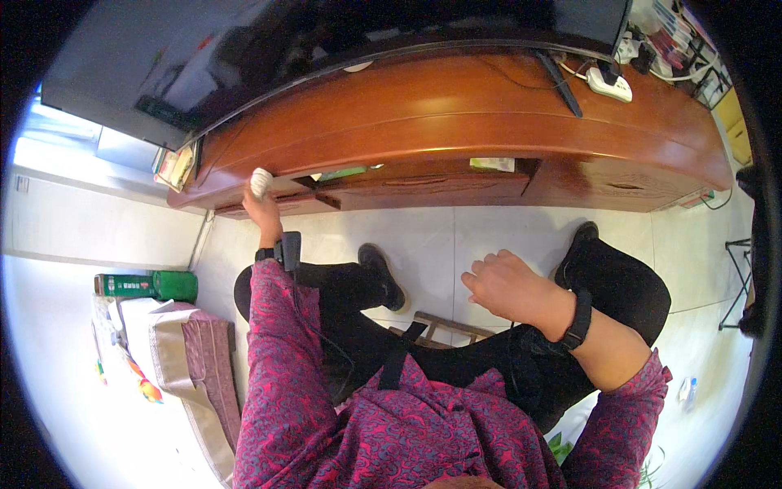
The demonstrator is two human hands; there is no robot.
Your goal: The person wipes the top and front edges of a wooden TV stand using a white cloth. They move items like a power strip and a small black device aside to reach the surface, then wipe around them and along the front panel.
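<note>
Left grip (261,215): fingers are clamping on one white wad and pressing together around it; the arm is stretching out toward the cabinet.
White ribbed wad (261,184): probably a folded cloth, it is sitting in the left grip at the front edge of the cabinet, near its left end; whether it is touching the wood, I cannot tell.
Right grip (511,285): fingers are curling loosely inward over the floor, well apart from the cabinet; nothing is showing in it, and I cannot tell whether the fingertips are meeting the palm.
Progress: the handling of the wad at the cabinet edge seems to be under way; nothing is showing which stretches of wood are done and which are left.
Wristwear: two black pieces, one on each wrist.
Wooden TV cabinet (375,122): one, curving across the view and carrying one large television (326,53), one white power strip (609,84) at the right and one small pile of books or papers (173,169) at the left.
Open compartment: at least two packages are lying inside, one green (342,174) and one pale with green (493,164).
Shoes (381,278): two, both black, are resting on the tiled floor.
Left side: one green box (125,285) and one green cylinder (176,285) are lying side by side.
</note>
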